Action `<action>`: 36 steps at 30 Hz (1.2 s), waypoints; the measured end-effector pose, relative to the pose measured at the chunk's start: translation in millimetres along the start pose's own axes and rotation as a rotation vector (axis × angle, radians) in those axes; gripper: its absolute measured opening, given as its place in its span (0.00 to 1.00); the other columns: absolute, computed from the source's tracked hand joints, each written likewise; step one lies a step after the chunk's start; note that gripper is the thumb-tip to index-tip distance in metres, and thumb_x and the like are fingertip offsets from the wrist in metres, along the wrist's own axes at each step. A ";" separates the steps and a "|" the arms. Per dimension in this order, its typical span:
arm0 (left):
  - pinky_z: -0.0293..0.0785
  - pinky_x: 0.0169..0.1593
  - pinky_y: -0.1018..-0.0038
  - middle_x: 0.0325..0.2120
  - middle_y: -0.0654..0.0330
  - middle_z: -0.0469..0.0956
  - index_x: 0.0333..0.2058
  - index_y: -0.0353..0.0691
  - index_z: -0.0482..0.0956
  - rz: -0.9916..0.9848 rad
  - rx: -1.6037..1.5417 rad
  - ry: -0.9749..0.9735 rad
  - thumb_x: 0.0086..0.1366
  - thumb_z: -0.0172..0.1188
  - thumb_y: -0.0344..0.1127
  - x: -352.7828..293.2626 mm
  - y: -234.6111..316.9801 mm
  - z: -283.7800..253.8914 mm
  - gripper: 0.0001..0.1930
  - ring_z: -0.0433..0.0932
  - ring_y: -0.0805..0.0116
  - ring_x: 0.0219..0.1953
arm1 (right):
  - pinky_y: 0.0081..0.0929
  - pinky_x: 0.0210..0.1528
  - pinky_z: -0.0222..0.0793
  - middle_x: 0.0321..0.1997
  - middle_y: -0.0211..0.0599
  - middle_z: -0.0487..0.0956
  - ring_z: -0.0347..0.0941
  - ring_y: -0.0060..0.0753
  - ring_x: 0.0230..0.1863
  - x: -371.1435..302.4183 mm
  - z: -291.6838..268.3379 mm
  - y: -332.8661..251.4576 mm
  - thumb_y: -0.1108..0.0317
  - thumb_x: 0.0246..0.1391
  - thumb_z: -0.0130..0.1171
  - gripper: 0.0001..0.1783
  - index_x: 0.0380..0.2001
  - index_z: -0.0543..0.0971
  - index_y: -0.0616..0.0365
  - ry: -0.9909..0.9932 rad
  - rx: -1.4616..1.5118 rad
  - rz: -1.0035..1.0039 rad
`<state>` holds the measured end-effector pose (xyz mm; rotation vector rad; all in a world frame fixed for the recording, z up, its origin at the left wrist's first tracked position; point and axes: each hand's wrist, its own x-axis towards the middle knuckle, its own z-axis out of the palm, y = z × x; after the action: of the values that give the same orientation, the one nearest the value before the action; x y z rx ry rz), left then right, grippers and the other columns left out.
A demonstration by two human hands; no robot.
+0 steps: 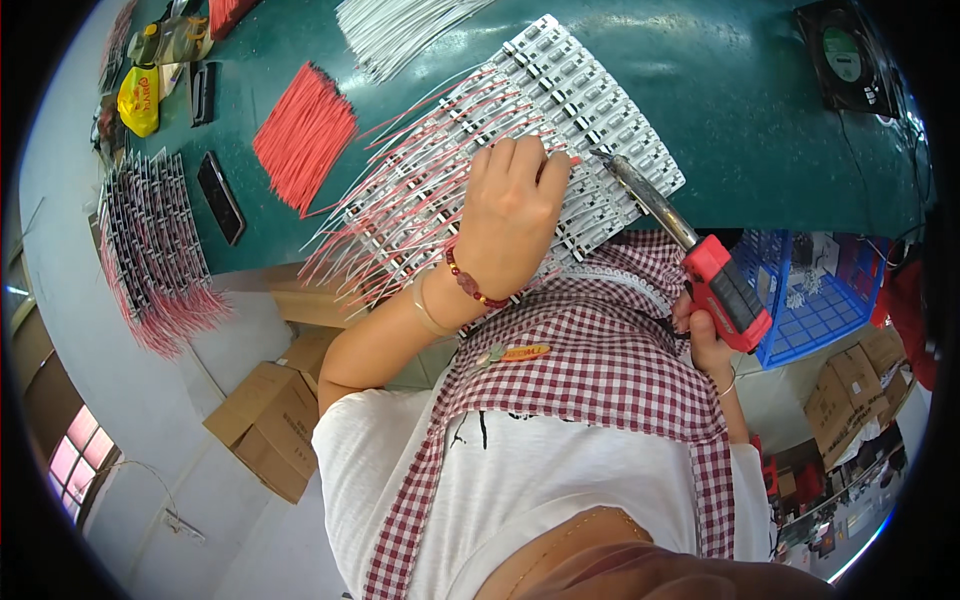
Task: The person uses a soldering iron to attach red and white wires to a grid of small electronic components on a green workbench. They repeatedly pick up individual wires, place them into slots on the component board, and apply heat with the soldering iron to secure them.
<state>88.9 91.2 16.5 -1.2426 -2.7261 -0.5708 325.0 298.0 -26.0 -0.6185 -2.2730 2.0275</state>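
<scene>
My left hand (513,192) is closed in a pinch over a panel of small white-and-grey parts (590,95) in rows. A short red wire end (574,160) shows at its fingertips; the rest of that wire is hidden. My right hand (703,335) grips the red-and-black handle of a soldering iron (725,285), partly hiding the fingers. The iron's metal barrel slants up and left, its thin tip just right of my left fingertips, over the panel. Red and white wires (400,205) stick out from many of the parts toward the left.
On the green table (740,80) lie a bundle of red wires (305,135), a bundle of white wires (400,30) and a phone (220,198). A wired panel (150,235) hangs over the left edge. A black device (848,58) is far right; a blue basket (825,310) stands below.
</scene>
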 end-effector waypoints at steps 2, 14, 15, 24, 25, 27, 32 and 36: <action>0.64 0.34 0.68 0.25 0.60 0.67 0.34 0.37 0.78 0.005 0.011 0.002 0.52 0.61 0.25 -0.8 -2.4 1.8 0.09 0.68 0.63 0.29 | 0.24 0.36 0.73 0.31 0.36 0.82 0.78 0.27 0.31 -0.7 0.0 -0.5 0.57 0.55 0.64 0.19 0.40 0.81 0.65 0.002 0.025 -0.005; 0.67 0.34 0.69 0.25 0.60 0.66 0.34 0.37 0.81 0.027 -0.067 0.062 0.50 0.61 0.24 -8.9 7.8 4.3 0.10 0.68 0.63 0.29 | 0.19 0.26 0.62 0.26 0.32 0.75 0.67 0.19 0.24 -1.2 5.5 -4.7 0.46 0.58 0.58 0.28 0.40 0.75 0.66 -0.035 -0.041 0.022; 0.67 0.34 0.69 0.25 0.60 0.66 0.34 0.37 0.80 0.026 -0.069 0.066 0.50 0.61 0.24 -8.8 7.6 4.7 0.10 0.68 0.63 0.29 | 0.19 0.26 0.62 0.26 0.32 0.74 0.67 0.19 0.24 -0.9 6.6 -5.1 0.46 0.59 0.58 0.28 0.40 0.75 0.65 -0.030 -0.031 0.022; 0.67 0.34 0.68 0.24 0.59 0.66 0.33 0.37 0.80 0.010 -0.079 0.045 0.51 0.61 0.24 -6.9 8.2 4.4 0.08 0.68 0.63 0.29 | 0.26 0.33 0.73 0.31 0.38 0.82 0.79 0.30 0.30 -6.6 -0.4 12.9 0.59 0.52 0.65 0.18 0.37 0.81 0.65 -0.008 -0.123 0.001; 0.67 0.34 0.68 0.24 0.60 0.66 0.33 0.37 0.80 0.008 -0.080 0.042 0.52 0.61 0.24 -6.9 8.0 4.2 0.08 0.68 0.62 0.29 | 0.26 0.33 0.73 0.30 0.38 0.81 0.78 0.30 0.30 -5.8 0.7 9.9 0.59 0.52 0.65 0.18 0.37 0.81 0.65 -0.007 -0.085 0.006; 0.67 0.34 0.68 0.24 0.60 0.66 0.33 0.37 0.80 0.003 -0.080 0.036 0.52 0.62 0.24 -7.3 7.5 3.8 0.08 0.69 0.62 0.29 | 0.26 0.33 0.72 0.29 0.38 0.81 0.78 0.29 0.29 -3.7 2.2 1.3 0.59 0.53 0.65 0.18 0.36 0.81 0.65 -0.006 0.004 0.026; 0.65 0.33 0.68 0.24 0.60 0.66 0.33 0.38 0.80 0.011 -0.044 0.024 0.51 0.61 0.26 -6.0 6.6 4.8 0.09 0.68 0.63 0.28 | 0.24 0.32 0.71 0.27 0.36 0.80 0.76 0.27 0.27 -4.1 1.4 -3.7 0.56 0.54 0.65 0.20 0.36 0.81 0.65 0.007 0.091 0.035; 0.63 0.33 0.69 0.24 0.61 0.66 0.35 0.38 0.81 0.065 -0.019 0.072 0.51 0.61 0.26 -6.3 8.2 3.3 0.10 0.68 0.64 0.29 | 0.22 0.31 0.70 0.26 0.32 0.79 0.75 0.25 0.26 -4.3 4.6 -5.1 0.53 0.54 0.64 0.20 0.33 0.81 0.64 0.045 0.083 0.009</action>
<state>99.5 92.8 14.3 -1.2835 -2.6181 -0.6236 326.3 291.9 -20.8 -0.6621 -2.1531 2.0770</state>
